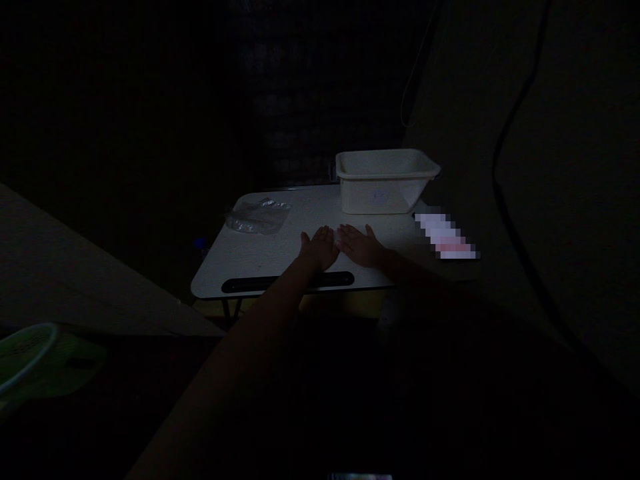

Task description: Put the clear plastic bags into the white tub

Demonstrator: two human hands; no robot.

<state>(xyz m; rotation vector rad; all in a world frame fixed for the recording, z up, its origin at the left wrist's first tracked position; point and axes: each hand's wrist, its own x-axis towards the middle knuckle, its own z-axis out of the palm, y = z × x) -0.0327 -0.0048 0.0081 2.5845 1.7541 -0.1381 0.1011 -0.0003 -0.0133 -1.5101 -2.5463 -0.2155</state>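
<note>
Both hands lie palm down, side by side, on a small white table (pixel 260 257) in dim light. My left hand (pixel 319 249) is flat with its thumb out to the left. My right hand (pixel 362 246) is also flat, its fingers pointing left toward the other hand and its thumb raised. Between the fingertips shows a small pale, pinkish patch (pixel 337 237), too dark and too covered to name. Left of the hands lies a crumpled clear plastic bag (pixel 263 217). Behind them, at the table's back right, stands a white plastic tub (pixel 373 193).
A blurred-out, lit rectangular object (pixel 445 237) lies by the table's right edge. A black slot (pixel 245 285) runs along the front edge. Low on the left are a blue bottle cap (pixel 200 243) and a green basket (pixel 55 363). A dark cable (pixel 500 153) hangs at the right.
</note>
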